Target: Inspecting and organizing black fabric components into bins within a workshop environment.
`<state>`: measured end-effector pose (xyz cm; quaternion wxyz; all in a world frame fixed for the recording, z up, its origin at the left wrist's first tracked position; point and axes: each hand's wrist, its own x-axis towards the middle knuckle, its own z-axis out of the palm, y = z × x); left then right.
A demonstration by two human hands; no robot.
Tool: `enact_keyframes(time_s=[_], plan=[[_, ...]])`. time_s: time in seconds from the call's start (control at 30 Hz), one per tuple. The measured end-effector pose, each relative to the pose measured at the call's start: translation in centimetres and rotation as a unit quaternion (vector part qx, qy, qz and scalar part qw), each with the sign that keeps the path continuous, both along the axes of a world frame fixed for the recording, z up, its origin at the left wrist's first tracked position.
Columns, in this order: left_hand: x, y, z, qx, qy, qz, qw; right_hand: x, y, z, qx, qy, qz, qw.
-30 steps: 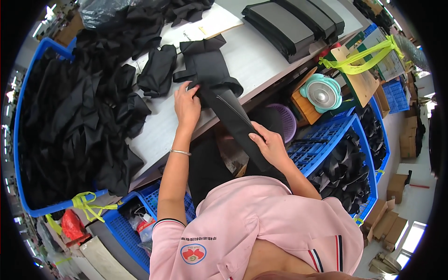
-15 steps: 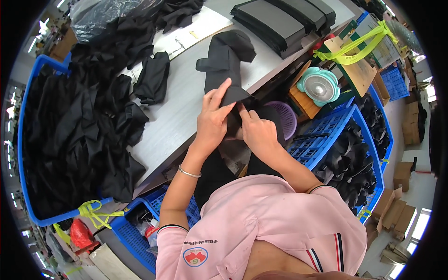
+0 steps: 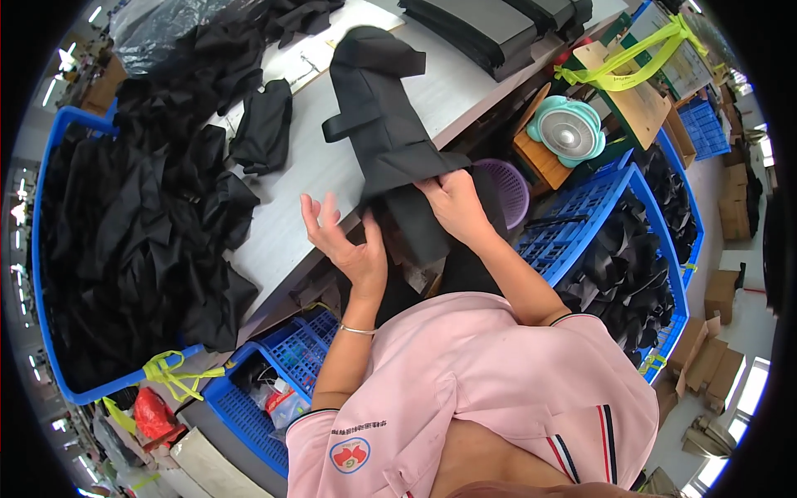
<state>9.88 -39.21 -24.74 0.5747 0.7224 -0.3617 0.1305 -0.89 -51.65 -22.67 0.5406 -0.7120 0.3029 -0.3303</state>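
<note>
A black fabric piece with a strap loop, like a sewn pouch, lies stretched along the pale table, its near end hanging over the edge toward my lap. My right hand pinches the near right corner of its opening. On the other side, my left hand has its fingers spread, the thumb side touching the near left edge of the cloth. Below the opening a darker flap of the same black material hangs down. Further left on the table rests a folded black cloth piece.
A blue crate heaped with black fabric stands left of the table. Stacked black and grey panels lie at the far edge. To the right are a teal fan, a purple basket and a blue crate of black pieces.
The pouch has been drawn out longer and its far end shifted left. My left hand moved down and left, its fingers opening off the cloth. My right hand moved slightly right, still pinching.
</note>
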Motion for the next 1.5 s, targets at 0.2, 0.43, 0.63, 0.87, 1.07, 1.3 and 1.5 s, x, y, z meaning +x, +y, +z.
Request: enact_keyframes(time_s=[0.2,0.43,0.63,0.87,1.07,1.3,1.5], plan=[[-0.9,-1.2,-1.3,-0.066,0.252,-0.082,0.962,0.4,2.1,-0.8,-0.007,-0.072,-0.049,0.996],[-2.3,-1.0,1.1,0.0,-0.106,-0.177,0.978,-1.0,1.3,-2.4,-0.202,0.07,-0.073,0.974],[-2.8,-0.8,0.7,-0.022,0.053,-0.085,0.995,-1.0,0.9,-2.7,0.17,-0.169,-0.104,0.965],[-3.9,-1.3,2.3,-0.038,0.052,-0.131,0.989,-0.8,1.0,0.6,0.409,-0.284,-0.042,0.866],[-5.3,-1.3,2.9,-0.033,0.054,-0.148,0.987,-0.7,1.1,-0.6,0.492,-0.288,-0.082,0.817],[-6.1,-1.1,3.3,-0.056,0.115,-0.174,0.976,-0.2,1.0,-0.5,0.542,-0.301,-0.063,0.782],[-6.2,-1.2,2.5,-0.068,0.134,-0.18,0.972,0.5,1.5,0.1,0.575,-0.289,-0.06,0.763]])
